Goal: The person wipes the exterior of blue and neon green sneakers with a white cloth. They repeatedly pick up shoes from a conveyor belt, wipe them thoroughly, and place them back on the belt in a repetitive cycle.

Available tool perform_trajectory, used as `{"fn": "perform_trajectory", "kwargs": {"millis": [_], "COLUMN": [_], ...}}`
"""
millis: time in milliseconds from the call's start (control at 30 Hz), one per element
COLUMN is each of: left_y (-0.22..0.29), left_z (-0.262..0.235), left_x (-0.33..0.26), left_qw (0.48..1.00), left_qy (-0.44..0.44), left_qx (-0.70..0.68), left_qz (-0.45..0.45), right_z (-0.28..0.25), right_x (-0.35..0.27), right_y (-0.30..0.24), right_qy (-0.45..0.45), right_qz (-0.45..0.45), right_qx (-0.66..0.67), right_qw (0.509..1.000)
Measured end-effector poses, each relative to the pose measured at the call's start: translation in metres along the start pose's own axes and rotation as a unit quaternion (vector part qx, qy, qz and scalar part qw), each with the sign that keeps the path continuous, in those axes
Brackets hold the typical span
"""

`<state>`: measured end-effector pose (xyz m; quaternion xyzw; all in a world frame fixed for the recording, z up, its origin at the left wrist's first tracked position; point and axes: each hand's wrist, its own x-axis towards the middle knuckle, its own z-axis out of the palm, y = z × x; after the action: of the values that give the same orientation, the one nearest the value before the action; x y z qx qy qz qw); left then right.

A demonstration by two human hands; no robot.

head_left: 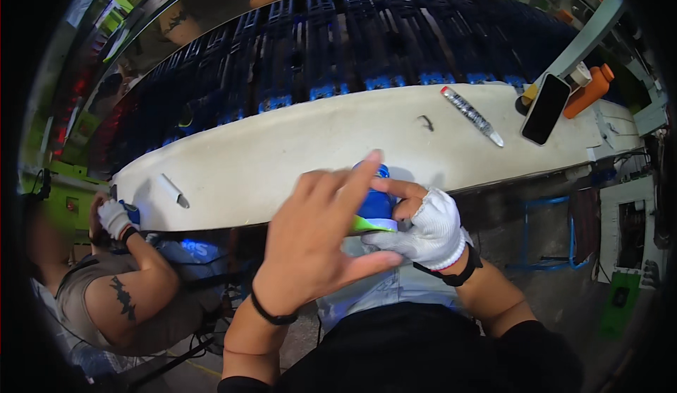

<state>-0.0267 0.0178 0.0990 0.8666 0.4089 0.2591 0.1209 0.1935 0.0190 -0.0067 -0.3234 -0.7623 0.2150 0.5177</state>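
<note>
A blue shoe [379, 206] with a lime-green and white edge is held just off the near side of the pale worktop [282, 153], partly hidden behind my fingers. My right hand [435, 234], in a white glove with bare fingertips, grips it from the right. In front of its left side is my bare left hand [310, 231], fingers stretched out and thumb apart. Whether the left fingers touch the shoe is hard to make out.
A marker pen [472, 116], a phone [546, 109] and an orange bottle [591, 91] are at the right. Another pen [173, 190] lies at the left. Beyond runs a dark slatted conveyor [338, 47]. A co-worker's gloved hand [114, 219] works at the left end.
</note>
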Motion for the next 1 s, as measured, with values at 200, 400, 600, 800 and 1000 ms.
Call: {"fn": "perform_trajectory", "kwargs": {"millis": [200,400,600,800,1000], "left_y": [-0.022,-0.029,-0.033,-0.039,-0.032], "left_z": [0.021,0.023,0.017,0.018,0.039], "left_x": [-0.012,-0.02,-0.039,-0.052,-0.055], "left_qw": [0.998,0.996,0.985,0.98,0.984], "left_qy": [-0.055,-0.033,-0.036,-0.026,0.039], "left_qx": [-0.009,-0.077,-0.157,-0.148,-0.07], "left_qz": [-0.021,0.015,-0.069,-0.131,-0.157], "right_z": [-0.003,-0.003,-0.002,0.004,0.015], "right_x": [-0.011,-0.014,-0.017,-0.014,-0.012], "right_y": [-0.009,-0.013,-0.006,0.005,-0.001], "right_qy": [-0.033,-0.05,-0.08,-0.081,-0.085], "right_qz": [0.03,0.079,0.098,0.115,0.112], "right_qx": [-0.016,-0.032,-0.094,-0.112,-0.136], "right_qw": [0.999,0.995,0.987,0.984,0.981]}}
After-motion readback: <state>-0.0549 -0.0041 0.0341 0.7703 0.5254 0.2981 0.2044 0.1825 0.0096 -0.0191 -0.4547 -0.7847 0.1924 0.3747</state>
